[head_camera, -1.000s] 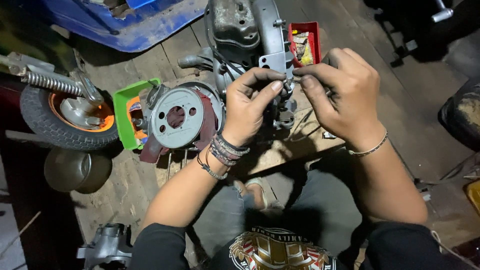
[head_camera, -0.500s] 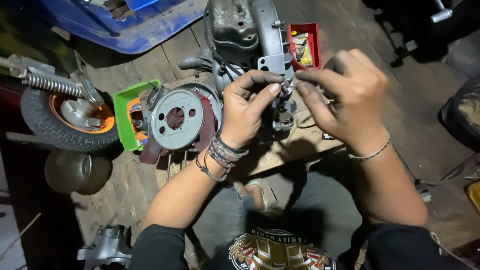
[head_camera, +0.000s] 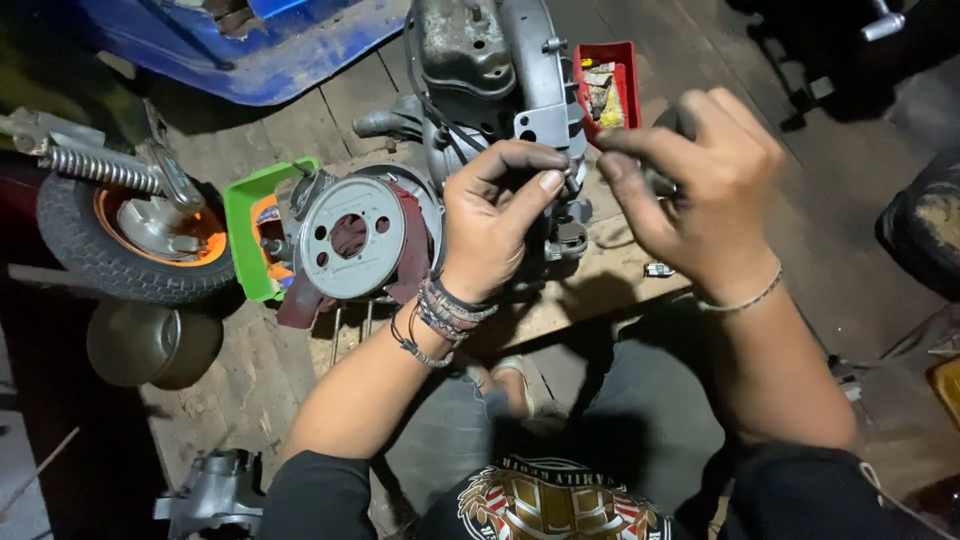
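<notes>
The left hand (head_camera: 495, 225) is still pinching a fitting on the grey scooter engine (head_camera: 490, 70); the right hand (head_camera: 700, 190), closed on a small dark part, is lifting slightly right of the engine.

You are wearing the only camera on your head, and it is looking almost straight down past your chest and knees, close in on your left hand (head_camera: 492, 228) and right hand (head_camera: 702, 190) working at the grey metal engine block (head_camera: 490, 70). It is facing away from you across the worn wooden plank floor (head_camera: 250, 370), taking in the small black tyre with the orange rim (head_camera: 130, 240) at your left edge and the red plastic parts tray (head_camera: 607, 75) near the top.
</notes>
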